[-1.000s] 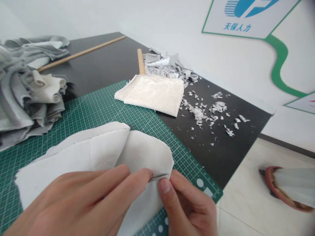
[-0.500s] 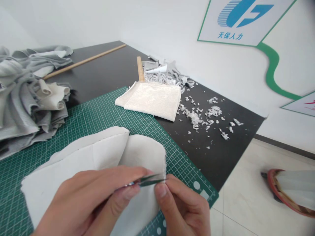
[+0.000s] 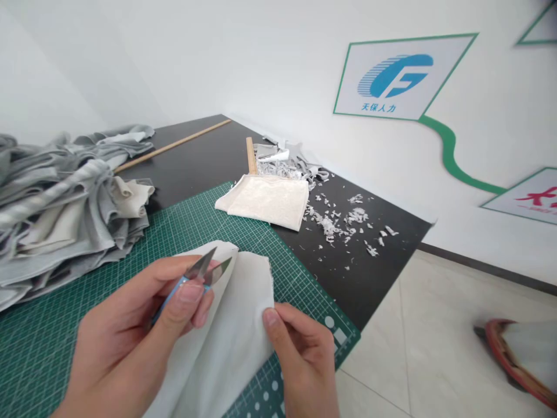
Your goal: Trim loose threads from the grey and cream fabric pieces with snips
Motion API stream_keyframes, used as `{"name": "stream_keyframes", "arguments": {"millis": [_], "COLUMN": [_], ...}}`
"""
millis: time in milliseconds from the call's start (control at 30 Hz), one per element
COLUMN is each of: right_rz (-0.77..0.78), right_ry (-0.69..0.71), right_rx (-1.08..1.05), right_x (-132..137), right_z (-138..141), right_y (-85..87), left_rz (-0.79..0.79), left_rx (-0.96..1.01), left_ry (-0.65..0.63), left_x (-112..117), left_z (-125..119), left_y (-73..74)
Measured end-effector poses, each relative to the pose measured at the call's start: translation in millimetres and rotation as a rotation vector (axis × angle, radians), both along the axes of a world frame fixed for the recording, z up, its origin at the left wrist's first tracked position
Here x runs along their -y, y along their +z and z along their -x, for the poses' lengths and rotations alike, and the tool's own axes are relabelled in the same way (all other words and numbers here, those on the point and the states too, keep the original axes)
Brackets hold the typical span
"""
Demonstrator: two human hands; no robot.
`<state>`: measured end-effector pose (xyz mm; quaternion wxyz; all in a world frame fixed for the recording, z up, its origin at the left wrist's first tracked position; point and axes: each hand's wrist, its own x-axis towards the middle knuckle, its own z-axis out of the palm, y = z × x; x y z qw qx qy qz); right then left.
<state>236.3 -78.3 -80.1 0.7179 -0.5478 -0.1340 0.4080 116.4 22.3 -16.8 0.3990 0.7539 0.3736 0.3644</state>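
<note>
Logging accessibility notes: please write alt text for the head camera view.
A person's left hand holds open blue-handled thread snips while the right hand pinches folded off-white cloth on a green cutting mat. Beyond lie a heap of grey fabric and, on a black table, white scraps.

On the desk (image 3: pixel 374 278), a fabric pile (image 3: pixel 65 215) lies left of the cutting mat (image 3: pixel 209 215), a folded cloth (image 3: pixel 265 200) overlaps its far edge, and scraps (image 3: pixel 335 220) lie right of it.

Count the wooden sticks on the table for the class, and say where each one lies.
2. One long strip lies on the far left of the table; a shorter stick pokes out behind the cream cloth. Others could be hidden under the grey cloth pile.
</note>
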Motion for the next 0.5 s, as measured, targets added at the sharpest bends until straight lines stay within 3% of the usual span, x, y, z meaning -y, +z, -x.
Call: {"name": "stream_keyframes", "arguments": {"millis": [133, 333, 500], "right_rz": [-0.040, -0.110, -0.210], "right_ry": [0.043, 0.066, 0.039], "right_rx": [0.030, 0.067, 0.176], "right_x": [1.5, 5.0, 10.4], "right_z": [-2.1, -0.7, 4.5], "right_y": [-2.5, -7.6, -1.2], "left_rz": [0.102, -0.111, -0.149], "left_rx": [0.019, -0.253, -0.269], "left_ry": [0.068, -0.020, -0.051], "left_x": [8.6, 16.5, 33.9], "left_z": [13.6, 37.2, 31.5], "left_y": [-4.0, -9.2, 0.9]}}
